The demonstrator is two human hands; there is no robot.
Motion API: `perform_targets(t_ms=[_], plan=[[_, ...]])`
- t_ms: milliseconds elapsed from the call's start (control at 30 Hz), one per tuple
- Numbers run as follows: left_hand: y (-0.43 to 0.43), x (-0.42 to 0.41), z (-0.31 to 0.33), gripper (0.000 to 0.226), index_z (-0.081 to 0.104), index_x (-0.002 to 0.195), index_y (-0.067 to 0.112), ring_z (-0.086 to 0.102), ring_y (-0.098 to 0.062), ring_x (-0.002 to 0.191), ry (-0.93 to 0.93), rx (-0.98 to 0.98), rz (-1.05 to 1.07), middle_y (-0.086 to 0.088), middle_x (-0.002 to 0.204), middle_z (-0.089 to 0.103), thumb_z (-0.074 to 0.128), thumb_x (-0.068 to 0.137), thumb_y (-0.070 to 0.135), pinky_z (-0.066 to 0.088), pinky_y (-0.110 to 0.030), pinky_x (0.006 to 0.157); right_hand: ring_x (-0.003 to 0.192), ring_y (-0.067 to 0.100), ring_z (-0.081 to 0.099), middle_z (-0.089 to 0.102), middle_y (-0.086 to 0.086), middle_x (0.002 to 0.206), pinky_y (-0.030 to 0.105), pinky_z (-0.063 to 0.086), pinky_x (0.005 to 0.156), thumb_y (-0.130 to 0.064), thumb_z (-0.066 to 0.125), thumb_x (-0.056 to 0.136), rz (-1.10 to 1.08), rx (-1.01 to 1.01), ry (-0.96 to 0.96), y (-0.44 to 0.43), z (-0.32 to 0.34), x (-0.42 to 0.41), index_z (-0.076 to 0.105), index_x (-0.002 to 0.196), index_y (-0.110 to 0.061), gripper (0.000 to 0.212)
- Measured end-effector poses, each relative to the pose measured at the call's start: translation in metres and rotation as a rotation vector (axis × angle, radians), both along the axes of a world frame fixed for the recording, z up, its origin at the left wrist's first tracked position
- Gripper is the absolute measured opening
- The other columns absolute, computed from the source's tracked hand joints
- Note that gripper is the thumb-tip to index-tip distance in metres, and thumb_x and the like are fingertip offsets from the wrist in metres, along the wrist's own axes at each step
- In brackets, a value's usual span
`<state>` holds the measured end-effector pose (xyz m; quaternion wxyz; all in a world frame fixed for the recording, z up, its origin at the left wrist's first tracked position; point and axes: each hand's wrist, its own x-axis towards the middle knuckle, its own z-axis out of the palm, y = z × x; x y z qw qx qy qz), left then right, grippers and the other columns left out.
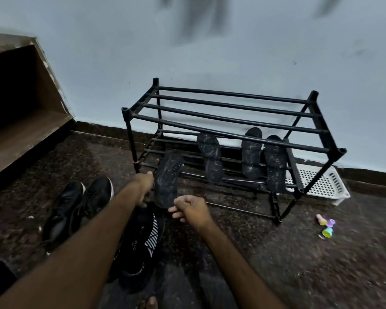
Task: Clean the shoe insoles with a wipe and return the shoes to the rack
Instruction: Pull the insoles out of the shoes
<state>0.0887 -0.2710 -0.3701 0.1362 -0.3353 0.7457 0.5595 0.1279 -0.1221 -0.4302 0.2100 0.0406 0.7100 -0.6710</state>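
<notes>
The left hand [145,186] is reaching out over the floor and gripping a dark insole [168,177] by its left edge, with the fingers curled round that edge. The insole is standing nearly upright just near of the shoe rack [232,107], by the rack's left front leg, with its far end tilting toward the lower bars. It is black and flat, rounded at both ends, and its face is showing pale specks and faint scuff lines all over.

The right hand [190,208] is hovering just right of the insole's near end, fingers curled in and thumb pointing at it; whether it is touching or pinching the insole is not clear.

Three leaning insoles are resting on the lower bars of the rack, one toward the middle [210,157] and two close together farther right [251,152] [275,162]. All three are carrying the same dusty speckling.

On the dark speckled floor [288,253], a pair of black shoes [76,208] is lying to the left of the left arm. A knit shoe [143,244] with white stripes is sitting between the two arms, partly hidden under the left one. A white basket [321,184] is lying behind the rack's right end, against the pale blue wall [232,52], and some small pastel toys [326,226] are lying near right of the rack.
</notes>
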Motion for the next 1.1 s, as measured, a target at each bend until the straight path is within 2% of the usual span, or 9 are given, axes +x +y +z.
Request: perform_targets(t_ms=[133,200,300,467,633,700,833,933,1100], plan=[[0.014,0.021,-0.023,0.039,0.058,0.087,0.010,0.051,-0.021,0.058,-0.006,0.128,0.054,-0.007,0.071,0.055,0.036,0.106,0.035,0.046,-0.030,0.056,0.044,-0.001,0.056,0.066,0.006,0.072,0.011,0.041,0.048,-0.008,0.053,0.100,0.057,-0.021,0.049,0.023,0.002,0.040,0.057,0.080,-0.013,0.021],[0.016,0.031,-0.042,0.035,0.061,0.093,0.008,0.056,-0.021,0.056,-0.013,0.181,0.093,-0.008,0.073,0.059,0.038,0.106,0.031,0.047,-0.026,0.044,0.046,0.000,0.057,0.067,0.006,0.072,0.014,0.045,0.051,-0.007,0.054,0.098,0.094,0.012,0.060,0.034,-0.005,0.058,0.060,0.078,-0.015,0.022],[0.022,0.039,-0.067,0.032,0.063,0.113,0.004,0.061,-0.025,0.067,0.012,0.229,0.132,-0.010,0.083,0.065,0.043,0.106,0.027,0.053,-0.031,0.051,0.050,0.003,0.059,0.069,0.004,0.071,0.017,0.048,0.055,-0.008,0.055,0.095,0.113,0.051,0.052,0.050,-0.017,0.079,0.063,0.075,-0.019,0.024],[0.042,0.057,-0.083,0.028,0.064,0.105,0.001,0.062,-0.030,0.075,0.044,0.213,0.143,-0.016,0.088,0.067,0.051,0.103,0.026,0.051,-0.036,0.065,0.050,0.002,0.059,0.068,-0.002,0.069,0.017,0.048,0.055,-0.012,0.059,0.094,0.093,0.046,0.001,0.066,-0.034,0.097,0.063,0.076,-0.021,0.020],[0.046,0.067,-0.103,0.036,0.065,0.118,0.004,0.066,-0.036,0.099,-0.015,0.242,0.112,-0.018,0.110,0.070,0.050,0.103,0.034,0.054,-0.048,0.085,0.044,-0.003,0.056,0.065,-0.012,0.056,0.012,0.043,0.048,-0.010,0.058,0.097,0.101,0.034,-0.077,0.074,-0.056,0.113,0.058,0.078,-0.021,0.023],[0.049,0.075,-0.108,0.035,0.064,0.119,0.004,0.066,-0.032,0.090,-0.027,0.232,0.110,-0.015,0.101,0.070,0.048,0.104,0.031,0.055,-0.043,0.078,0.042,-0.003,0.055,0.064,-0.010,0.060,0.011,0.041,0.044,-0.010,0.056,0.098,0.101,0.067,-0.102,0.078,-0.069,0.115,0.057,0.078,-0.021,0.023],[0.060,0.089,-0.121,0.029,0.064,0.098,0.002,0.055,-0.017,0.051,-0.072,0.237,0.082,-0.005,0.058,0.061,0.045,0.105,0.023,0.042,-0.018,0.039,0.042,0.000,0.054,0.065,-0.008,0.054,0.017,0.044,0.050,-0.009,0.059,0.097,0.077,0.122,-0.147,0.090,-0.106,0.116,0.059,0.079,-0.017,0.020],[0.073,0.088,-0.141,0.021,0.061,0.089,0.013,0.048,-0.018,0.058,-0.104,0.266,0.074,-0.004,0.065,0.056,0.046,0.104,0.018,0.042,-0.023,0.046,0.040,0.002,0.053,0.065,-0.006,0.052,0.018,0.043,0.049,-0.007,0.059,0.097,0.029,0.173,-0.206,0.105,-0.128,0.120,0.060,0.078,-0.014,0.021],[0.093,0.084,-0.173,0.017,0.063,0.113,0.014,0.052,-0.014,0.068,-0.140,0.210,-0.001,-0.002,0.080,0.059,0.052,0.101,0.011,0.045,-0.027,0.058,0.039,0.003,0.050,0.065,-0.003,0.055,0.019,0.040,0.045,-0.008,0.060,0.097,-0.005,0.257,-0.287,0.121,-0.156,0.123,0.060,0.076,-0.011,0.021]])
